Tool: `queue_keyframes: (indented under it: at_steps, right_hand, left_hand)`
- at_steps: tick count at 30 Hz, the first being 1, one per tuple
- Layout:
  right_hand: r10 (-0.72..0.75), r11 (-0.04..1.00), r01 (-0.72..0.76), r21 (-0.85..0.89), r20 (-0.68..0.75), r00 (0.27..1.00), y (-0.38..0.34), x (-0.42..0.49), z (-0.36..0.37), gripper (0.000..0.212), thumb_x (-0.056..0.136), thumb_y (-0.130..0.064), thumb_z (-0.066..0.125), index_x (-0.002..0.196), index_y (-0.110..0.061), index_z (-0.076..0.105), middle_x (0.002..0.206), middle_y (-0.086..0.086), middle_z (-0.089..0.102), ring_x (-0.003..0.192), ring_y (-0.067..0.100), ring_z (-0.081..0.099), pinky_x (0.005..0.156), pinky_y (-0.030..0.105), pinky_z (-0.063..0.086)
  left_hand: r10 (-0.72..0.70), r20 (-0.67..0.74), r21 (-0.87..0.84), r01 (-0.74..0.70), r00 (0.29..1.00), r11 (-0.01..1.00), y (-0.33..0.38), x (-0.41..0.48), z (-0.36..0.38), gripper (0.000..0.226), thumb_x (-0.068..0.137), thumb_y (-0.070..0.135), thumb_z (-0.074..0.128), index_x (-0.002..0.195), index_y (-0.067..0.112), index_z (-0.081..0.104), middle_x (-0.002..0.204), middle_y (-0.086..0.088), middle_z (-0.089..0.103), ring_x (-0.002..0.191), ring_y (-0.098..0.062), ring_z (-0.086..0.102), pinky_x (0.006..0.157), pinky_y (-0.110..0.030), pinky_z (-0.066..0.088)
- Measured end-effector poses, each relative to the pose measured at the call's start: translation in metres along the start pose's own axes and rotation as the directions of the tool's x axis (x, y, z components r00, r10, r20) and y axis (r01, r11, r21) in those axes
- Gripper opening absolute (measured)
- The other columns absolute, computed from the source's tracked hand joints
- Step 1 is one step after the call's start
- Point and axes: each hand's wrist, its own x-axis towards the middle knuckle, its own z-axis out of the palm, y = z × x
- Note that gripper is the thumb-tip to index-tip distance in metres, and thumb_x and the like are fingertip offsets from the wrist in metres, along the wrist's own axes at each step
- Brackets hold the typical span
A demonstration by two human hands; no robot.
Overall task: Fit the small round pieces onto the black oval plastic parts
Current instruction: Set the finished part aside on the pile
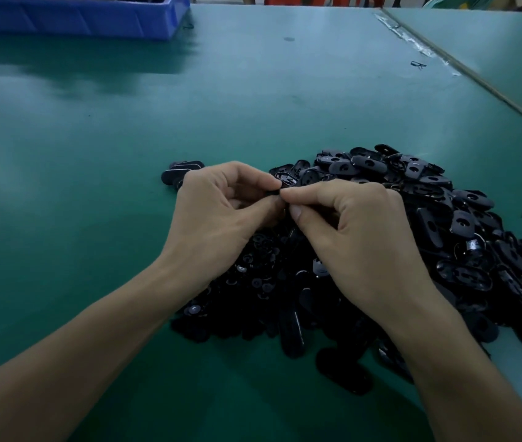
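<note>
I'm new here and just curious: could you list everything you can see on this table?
Oval parts: a large heap, black, table's right-centre.
Round pieces: many, black, heap's near-left side.
Set-aside oval parts: a few, black, left of the heap.
Held part: one, black, over the heap's left edge; kind unclear.
Bin: one, blue, far left corner.
Table: one, green, under everything.
Left hand: one, fingers pinching the held part.
Right hand: one, fingers pinching the held part.

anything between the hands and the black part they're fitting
Nothing visible does. The left hand and right hand pinch the black part between them, fingers touching it directly, just above the pile of oval parts. The fingers hide most of it.
</note>
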Motion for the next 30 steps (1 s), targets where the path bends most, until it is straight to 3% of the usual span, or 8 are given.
queue_keyframes:
  at_steps: [5,8,10,15,18,23,30]
  right_hand:
    - [-0.015,0.999,0.017,-0.039,0.049,0.999,0.001,0.0,-0.002,0.023,0.092,-0.009,0.069,0.11,-0.019,0.078,0.092,-0.01,0.077,0.069,-0.01,0.063,0.078,0.004,0.048]
    - [-0.009,1.0,0.01,-0.016,0.053,0.999,0.003,0.001,-0.002,0.021,0.091,-0.01,0.07,0.109,-0.02,0.078,0.092,-0.011,0.077,0.081,-0.005,0.068,0.08,0.009,0.051]
    - [0.021,0.999,-0.023,0.047,0.036,0.999,0.006,0.002,-0.002,0.02,0.09,-0.01,0.072,0.105,-0.02,0.079,0.087,-0.014,0.076,0.078,-0.005,0.069,0.076,0.011,0.053]
    - [0.054,0.995,-0.048,0.093,-0.062,0.997,0.013,0.005,-0.007,0.023,0.084,-0.018,0.078,0.105,-0.029,0.077,0.078,-0.008,0.071,0.068,0.007,0.066,0.068,0.02,0.055]
    - [0.092,0.975,-0.099,0.2,0.041,0.995,0.016,0.007,-0.011,0.02,0.087,-0.015,0.076,0.103,-0.027,0.077,0.082,-0.008,0.074,0.075,0.006,0.071,0.073,0.026,0.058]
    - [0.123,0.921,-0.172,0.351,0.156,0.98,0.018,0.009,-0.015,0.015,0.086,-0.01,0.077,0.089,-0.024,0.077,0.074,-0.008,0.076,0.069,0.007,0.072,0.062,0.016,0.053]
    - [0.122,0.9,-0.197,0.389,0.209,0.97,0.017,0.009,-0.017,0.019,0.084,-0.006,0.077,0.085,-0.025,0.074,0.07,-0.006,0.075,0.063,0.009,0.071,0.056,0.017,0.052]
  left_hand:
    - [0.07,0.012,0.102,-0.071,0.997,0.992,-0.004,0.002,-0.002,0.022,0.078,-0.003,0.079,0.081,0.017,0.07,0.076,0.001,0.076,0.067,-0.008,0.07,0.067,-0.022,0.059]
    - [0.105,0.037,0.183,-0.11,0.994,0.977,-0.004,0.003,-0.002,0.025,0.079,0.0,0.079,0.081,0.023,0.068,0.079,0.004,0.076,0.067,-0.004,0.068,0.066,-0.017,0.055]
    - [0.107,0.055,0.206,-0.116,0.993,0.972,-0.003,0.004,-0.003,0.027,0.081,0.001,0.077,0.081,0.026,0.067,0.076,0.007,0.074,0.065,-0.003,0.066,0.064,-0.017,0.054]
    - [0.009,0.157,0.016,-0.012,0.988,1.0,0.002,0.005,-0.007,0.026,0.084,-0.009,0.07,0.087,0.017,0.066,0.072,0.0,0.073,0.064,-0.011,0.068,0.065,-0.021,0.058]
    - [-0.019,0.219,-0.062,0.034,0.975,0.997,0.004,0.005,-0.008,0.023,0.085,-0.01,0.068,0.089,0.013,0.065,0.07,-0.001,0.072,0.063,-0.009,0.068,0.062,-0.02,0.056]
    - [-0.033,0.266,-0.091,0.059,0.963,0.994,0.004,0.007,-0.01,0.021,0.083,-0.005,0.071,0.088,0.015,0.067,0.072,-0.001,0.072,0.064,-0.01,0.067,0.066,-0.021,0.058]
    - [-0.06,0.27,-0.11,0.093,0.961,0.99,0.002,0.006,-0.009,0.015,0.076,0.004,0.076,0.084,0.015,0.069,0.074,-0.005,0.073,0.066,-0.013,0.069,0.065,-0.02,0.056]
